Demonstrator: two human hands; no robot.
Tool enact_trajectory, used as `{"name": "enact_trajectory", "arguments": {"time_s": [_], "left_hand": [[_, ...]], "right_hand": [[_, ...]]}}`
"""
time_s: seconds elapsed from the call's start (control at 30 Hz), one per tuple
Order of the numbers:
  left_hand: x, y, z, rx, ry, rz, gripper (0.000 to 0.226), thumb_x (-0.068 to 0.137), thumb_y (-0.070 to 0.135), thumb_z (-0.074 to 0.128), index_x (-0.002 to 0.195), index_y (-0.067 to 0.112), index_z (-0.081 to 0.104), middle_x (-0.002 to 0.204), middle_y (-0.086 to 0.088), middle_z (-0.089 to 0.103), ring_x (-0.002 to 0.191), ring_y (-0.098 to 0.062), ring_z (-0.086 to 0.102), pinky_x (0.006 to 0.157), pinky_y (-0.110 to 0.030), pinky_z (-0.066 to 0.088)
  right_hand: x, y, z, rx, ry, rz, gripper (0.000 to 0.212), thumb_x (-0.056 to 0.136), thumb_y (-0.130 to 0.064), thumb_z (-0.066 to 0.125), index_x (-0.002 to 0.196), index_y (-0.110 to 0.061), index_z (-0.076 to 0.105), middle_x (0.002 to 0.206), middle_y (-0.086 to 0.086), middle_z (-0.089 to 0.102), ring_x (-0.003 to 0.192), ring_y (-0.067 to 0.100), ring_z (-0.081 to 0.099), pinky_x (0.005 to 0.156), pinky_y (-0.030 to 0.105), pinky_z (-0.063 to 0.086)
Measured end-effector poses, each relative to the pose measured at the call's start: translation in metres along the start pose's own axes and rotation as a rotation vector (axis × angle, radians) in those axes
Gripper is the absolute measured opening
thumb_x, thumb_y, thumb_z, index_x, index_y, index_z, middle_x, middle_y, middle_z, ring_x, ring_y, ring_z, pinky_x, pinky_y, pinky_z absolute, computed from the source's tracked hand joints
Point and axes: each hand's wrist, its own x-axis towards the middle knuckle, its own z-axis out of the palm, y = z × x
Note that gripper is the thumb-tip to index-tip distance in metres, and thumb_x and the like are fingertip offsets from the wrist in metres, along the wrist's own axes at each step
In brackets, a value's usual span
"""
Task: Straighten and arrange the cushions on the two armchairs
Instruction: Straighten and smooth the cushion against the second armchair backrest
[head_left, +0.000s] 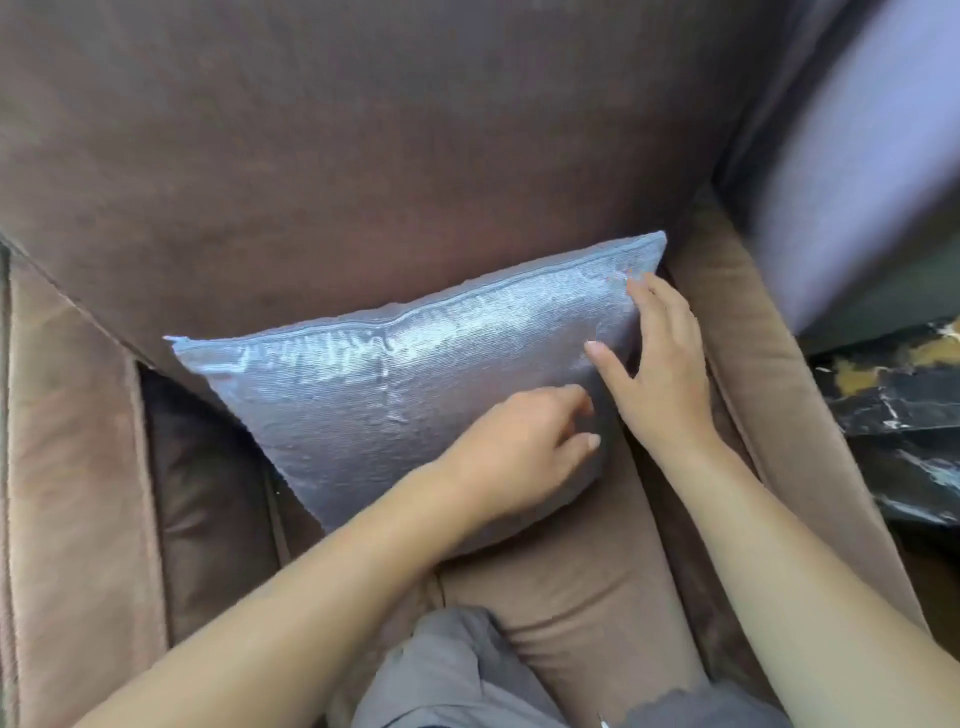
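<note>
A shiny blue-grey cushion (395, 384) leans tilted against the brown backrest (363, 156) of an armchair, its lower edge resting on the seat (571, 597). My left hand (519, 447) lies flat on the cushion's lower right face, fingers slightly spread. Along the cushion's right edge rests my right hand (660, 364), fingers apart and touching the fabric near the top right corner. Neither hand grips the cushion.
The armchair's left armrest (72, 467) and right armrest (753, 364) flank the seat. A dark leather side panel (208, 493) shows left of the cushion. A black marbled surface (904, 415) and a purple-grey upholstered piece (857, 156) stand to the right. My grey-clothed knee (457, 675) is below.
</note>
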Motion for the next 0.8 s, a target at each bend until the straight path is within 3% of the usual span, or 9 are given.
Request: {"name": "enact_trajectory", "arguments": {"time_s": [0.13, 0.23, 0.4, 0.47, 0.53, 0.63, 0.7, 0.73, 0.8], "left_hand": [[0.063, 0.03, -0.029, 0.163, 0.196, 0.218, 0.028, 0.092, 0.025, 0.062, 0.115, 0.01, 0.06, 0.111, -0.008, 0.062, 0.105, -0.026, 0.056, 0.087, -0.034, 0.044], [0.11, 0.036, -0.032, 0.344, 0.252, 0.261, 0.053, 0.085, 0.033, 0.072, 0.128, 0.009, 0.053, 0.125, -0.012, 0.054, 0.112, -0.032, 0.05, 0.095, -0.043, 0.044], [0.165, 0.038, -0.012, 0.573, 0.236, 0.003, 0.075, 0.082, 0.05, 0.071, 0.139, 0.016, 0.035, 0.129, -0.011, 0.05, 0.114, -0.035, 0.052, 0.087, -0.045, 0.045], [0.176, 0.04, -0.001, 0.655, 0.314, -0.067, 0.069, 0.083, 0.047, 0.071, 0.133, 0.014, 0.036, 0.121, -0.011, 0.054, 0.107, -0.036, 0.057, 0.077, -0.043, 0.038], [0.181, 0.042, 0.002, 0.65, 0.386, -0.102, 0.051, 0.086, 0.045, 0.069, 0.113, 0.012, 0.042, 0.113, -0.01, 0.058, 0.103, -0.036, 0.059, 0.075, -0.041, 0.033], [0.177, 0.033, -0.005, 0.538, 0.444, -0.078, 0.037, 0.094, 0.046, 0.058, 0.093, 0.012, 0.041, 0.101, -0.009, 0.061, 0.096, -0.035, 0.057, 0.072, -0.037, 0.032], [0.169, 0.025, -0.012, 0.474, 0.517, -0.029, 0.039, 0.095, 0.048, 0.054, 0.091, 0.011, 0.044, 0.087, -0.005, 0.059, 0.087, -0.036, 0.055, 0.069, -0.037, 0.033], [0.165, 0.022, -0.014, 0.432, 0.554, -0.009, 0.042, 0.094, 0.05, 0.054, 0.088, 0.01, 0.043, 0.077, -0.001, 0.053, 0.081, -0.036, 0.053, 0.067, -0.037, 0.033], [0.158, 0.019, -0.017, 0.348, 0.6, 0.035, 0.049, 0.093, 0.051, 0.056, 0.082, 0.007, 0.038, 0.066, 0.0, 0.044, 0.072, -0.038, 0.049, 0.063, -0.04, 0.036]], "right_hand": [[-0.02, 0.044, 0.027, 0.406, -0.129, 0.404, 0.082, 0.083, -0.048, 0.065, 0.153, -0.024, 0.027, 0.153, 0.0, 0.04, 0.139, 0.013, 0.04, 0.115, 0.032, 0.032], [-0.04, 0.065, 0.056, 0.511, -0.26, 0.591, 0.066, 0.089, -0.055, 0.055, 0.147, -0.029, 0.038, 0.144, -0.002, 0.053, 0.132, 0.015, 0.049, 0.109, 0.029, 0.037], [-0.082, 0.114, 0.112, 0.495, -0.352, 0.692, 0.045, 0.103, -0.037, 0.042, 0.142, -0.015, 0.049, 0.144, 0.007, 0.051, 0.136, 0.024, 0.043, 0.103, 0.023, 0.028], [-0.094, 0.139, 0.129, 0.51, -0.357, 0.763, 0.041, 0.103, -0.025, 0.044, 0.14, -0.009, 0.05, 0.141, 0.013, 0.053, 0.135, 0.028, 0.045, 0.104, 0.025, 0.03], [-0.104, 0.159, 0.142, 0.552, -0.394, 0.848, 0.04, 0.102, -0.016, 0.046, 0.141, -0.007, 0.049, 0.14, 0.014, 0.053, 0.134, 0.028, 0.046, 0.107, 0.027, 0.031], [-0.11, 0.19, 0.168, 0.606, -0.391, 0.928, 0.044, 0.094, -0.02, 0.048, 0.138, -0.019, 0.053, 0.116, 0.007, 0.061, 0.122, 0.029, 0.052, 0.11, 0.042, 0.039], [-0.115, 0.221, 0.203, 0.634, -0.373, 0.939, 0.045, 0.08, -0.031, 0.047, 0.123, -0.038, 0.061, 0.1, 0.003, 0.061, 0.106, 0.028, 0.058, 0.1, 0.044, 0.046], [-0.116, 0.227, 0.214, 0.627, -0.373, 0.94, 0.036, 0.075, -0.035, 0.048, 0.105, -0.048, 0.064, 0.099, 0.006, 0.061, 0.098, 0.031, 0.061, 0.094, 0.045, 0.051], [-0.119, 0.226, 0.222, 0.592, -0.364, 0.974, 0.015, 0.071, -0.048, 0.051, 0.079, -0.045, 0.063, 0.098, 0.015, 0.062, 0.087, 0.037, 0.063, 0.082, 0.047, 0.055]]}}
